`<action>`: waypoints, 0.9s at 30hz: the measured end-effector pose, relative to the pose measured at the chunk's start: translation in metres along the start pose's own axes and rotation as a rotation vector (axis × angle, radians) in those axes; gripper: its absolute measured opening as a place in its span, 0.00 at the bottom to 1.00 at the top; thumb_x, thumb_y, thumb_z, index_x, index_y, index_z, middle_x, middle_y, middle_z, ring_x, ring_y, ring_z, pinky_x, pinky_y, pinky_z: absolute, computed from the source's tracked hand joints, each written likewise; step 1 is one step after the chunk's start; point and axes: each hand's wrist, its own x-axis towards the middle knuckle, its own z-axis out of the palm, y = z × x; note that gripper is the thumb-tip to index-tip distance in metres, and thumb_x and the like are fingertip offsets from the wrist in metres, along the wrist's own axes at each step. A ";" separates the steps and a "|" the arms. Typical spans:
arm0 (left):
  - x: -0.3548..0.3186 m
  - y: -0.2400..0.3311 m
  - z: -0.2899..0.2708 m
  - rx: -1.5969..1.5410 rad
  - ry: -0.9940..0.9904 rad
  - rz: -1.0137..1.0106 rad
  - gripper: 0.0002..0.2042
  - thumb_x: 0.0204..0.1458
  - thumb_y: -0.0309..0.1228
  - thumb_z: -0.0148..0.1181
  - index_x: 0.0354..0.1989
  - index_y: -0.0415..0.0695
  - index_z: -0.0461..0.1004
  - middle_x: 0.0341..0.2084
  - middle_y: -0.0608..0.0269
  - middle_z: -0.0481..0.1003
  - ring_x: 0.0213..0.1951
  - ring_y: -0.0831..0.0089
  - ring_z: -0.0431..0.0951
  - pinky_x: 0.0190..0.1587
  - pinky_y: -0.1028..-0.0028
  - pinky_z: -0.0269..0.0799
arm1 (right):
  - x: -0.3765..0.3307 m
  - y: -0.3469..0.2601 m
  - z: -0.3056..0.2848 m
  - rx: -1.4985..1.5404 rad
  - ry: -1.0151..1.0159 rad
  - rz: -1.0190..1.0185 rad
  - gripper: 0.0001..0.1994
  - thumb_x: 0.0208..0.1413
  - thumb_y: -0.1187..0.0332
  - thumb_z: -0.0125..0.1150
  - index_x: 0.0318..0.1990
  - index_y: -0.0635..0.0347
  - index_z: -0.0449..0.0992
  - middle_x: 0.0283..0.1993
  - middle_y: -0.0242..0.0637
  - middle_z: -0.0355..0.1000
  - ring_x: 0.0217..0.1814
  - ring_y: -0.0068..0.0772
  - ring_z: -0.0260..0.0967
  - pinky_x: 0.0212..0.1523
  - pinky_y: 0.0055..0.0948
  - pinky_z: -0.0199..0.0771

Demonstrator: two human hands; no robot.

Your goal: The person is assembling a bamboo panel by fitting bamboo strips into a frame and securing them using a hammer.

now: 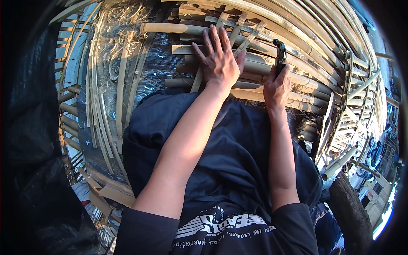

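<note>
My left hand (219,61) lies with fingers spread on a row of split bamboo strips (180,49), palm down. Under and beyond its fingertips, short bamboo slats (238,27) cross the row at a slant. To the right, my right hand (278,87) is closed around the grip of a black hand tool (280,53) with a curved, hammer-like head pointing away from me. The tool is held upright above the bamboo, and its lower part is hidden in my fist. A longer bamboo pole (170,28) runs past my left fingertips.
Long bamboo poles (306,29) extend along the far right. A bamboo lattice (357,93) stands at the right, near a dark post (348,208). Loose thin strips (100,114) and curled shavings (123,17) lie on a shiny dark sheet (159,55) at the left.
</note>
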 end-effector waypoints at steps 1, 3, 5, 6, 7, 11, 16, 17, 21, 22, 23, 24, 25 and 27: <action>0.000 0.000 0.000 -0.005 0.007 0.001 0.41 0.62 0.57 0.51 0.75 0.38 0.55 0.76 0.43 0.52 0.77 0.45 0.49 0.71 0.31 0.43 | 0.000 0.002 0.001 -0.004 -0.019 0.012 0.21 0.68 0.66 0.55 0.63 0.70 0.64 0.33 0.62 0.77 0.33 0.70 0.75 0.33 0.61 0.73; 0.000 0.002 -0.001 -0.003 0.026 0.010 0.40 0.62 0.57 0.51 0.74 0.37 0.57 0.75 0.43 0.53 0.76 0.45 0.51 0.70 0.31 0.46 | 0.000 0.008 0.002 -0.011 -0.032 0.026 0.22 0.68 0.66 0.55 0.63 0.71 0.64 0.33 0.62 0.77 0.33 0.70 0.75 0.33 0.62 0.73; 0.000 0.002 -0.002 0.001 0.040 0.017 0.39 0.63 0.57 0.50 0.73 0.37 0.59 0.74 0.43 0.53 0.75 0.45 0.53 0.68 0.31 0.50 | 0.001 0.010 0.003 -0.084 0.000 -0.020 0.21 0.68 0.66 0.55 0.62 0.68 0.65 0.34 0.63 0.77 0.33 0.70 0.75 0.33 0.62 0.73; 0.000 0.001 -0.001 0.007 0.027 0.012 0.40 0.63 0.57 0.50 0.73 0.37 0.58 0.75 0.44 0.53 0.75 0.45 0.52 0.69 0.31 0.49 | 0.001 0.010 0.000 -0.086 -0.001 -0.019 0.21 0.68 0.66 0.55 0.62 0.68 0.65 0.34 0.63 0.77 0.33 0.70 0.75 0.33 0.62 0.73; 0.000 0.001 0.000 0.014 0.013 0.006 0.40 0.63 0.57 0.49 0.74 0.37 0.57 0.75 0.44 0.52 0.76 0.45 0.51 0.69 0.31 0.48 | 0.002 0.010 -0.004 -0.020 -0.072 0.053 0.19 0.68 0.66 0.55 0.61 0.66 0.65 0.34 0.63 0.77 0.34 0.70 0.75 0.33 0.62 0.72; 0.000 0.003 0.000 -0.004 -0.004 -0.019 0.42 0.63 0.58 0.45 0.76 0.37 0.53 0.76 0.46 0.50 0.77 0.47 0.49 0.71 0.32 0.43 | 0.006 -0.006 -0.022 0.139 0.189 0.000 0.12 0.68 0.67 0.57 0.52 0.64 0.68 0.33 0.59 0.76 0.33 0.68 0.75 0.30 0.57 0.71; -0.002 0.003 0.002 0.013 -0.017 -0.002 0.41 0.63 0.58 0.46 0.76 0.38 0.54 0.76 0.43 0.50 0.77 0.45 0.49 0.71 0.31 0.44 | 0.005 0.018 -0.005 0.017 0.013 -0.023 0.15 0.68 0.65 0.59 0.53 0.67 0.68 0.31 0.60 0.76 0.33 0.69 0.74 0.29 0.54 0.72; -0.001 0.002 0.001 -0.001 0.006 -0.004 0.41 0.63 0.58 0.46 0.76 0.38 0.54 0.76 0.43 0.50 0.76 0.45 0.49 0.71 0.31 0.45 | 0.010 0.009 -0.009 0.055 0.075 -0.044 0.16 0.68 0.64 0.59 0.53 0.67 0.68 0.33 0.59 0.77 0.29 0.68 0.74 0.28 0.53 0.72; 0.001 0.002 0.001 0.001 -0.010 -0.007 0.41 0.63 0.58 0.47 0.76 0.38 0.54 0.76 0.43 0.50 0.76 0.44 0.50 0.70 0.30 0.45 | 0.000 0.024 -0.003 0.342 0.431 -0.186 0.15 0.69 0.65 0.57 0.54 0.67 0.67 0.35 0.55 0.78 0.24 0.59 0.75 0.22 0.45 0.73; 0.001 0.002 0.002 0.012 -0.009 0.000 0.41 0.63 0.57 0.47 0.76 0.38 0.54 0.76 0.43 0.49 0.76 0.44 0.49 0.70 0.30 0.45 | -0.003 0.027 -0.008 0.007 0.284 -0.254 0.16 0.68 0.65 0.58 0.55 0.67 0.67 0.32 0.54 0.77 0.26 0.59 0.75 0.24 0.47 0.74; 0.001 0.001 0.001 0.012 -0.003 -0.001 0.41 0.63 0.57 0.47 0.76 0.38 0.54 0.76 0.43 0.49 0.76 0.44 0.49 0.70 0.30 0.45 | 0.000 0.024 -0.013 -0.024 0.145 -0.234 0.17 0.68 0.65 0.59 0.55 0.67 0.67 0.32 0.53 0.77 0.27 0.60 0.75 0.25 0.47 0.74; -0.001 0.001 0.000 0.004 -0.009 -0.008 0.41 0.63 0.57 0.47 0.76 0.38 0.53 0.76 0.43 0.49 0.76 0.45 0.49 0.70 0.30 0.45 | 0.002 0.021 -0.016 -0.054 0.005 -0.214 0.17 0.67 0.64 0.60 0.55 0.67 0.67 0.31 0.53 0.77 0.28 0.60 0.76 0.27 0.48 0.74; -0.003 0.001 -0.002 -0.004 -0.016 -0.014 0.41 0.63 0.57 0.47 0.76 0.38 0.52 0.76 0.43 0.49 0.77 0.45 0.48 0.71 0.31 0.44 | 0.000 0.016 -0.020 0.025 0.083 -0.164 0.18 0.67 0.64 0.61 0.56 0.66 0.68 0.31 0.53 0.77 0.28 0.60 0.76 0.28 0.48 0.74; -0.003 0.005 -0.005 -0.035 -0.021 -0.009 0.41 0.63 0.56 0.48 0.76 0.37 0.52 0.76 0.43 0.49 0.77 0.46 0.48 0.71 0.31 0.45 | -0.010 0.029 -0.020 0.143 0.336 -0.171 0.16 0.67 0.66 0.60 0.54 0.66 0.68 0.32 0.52 0.77 0.27 0.58 0.76 0.27 0.47 0.75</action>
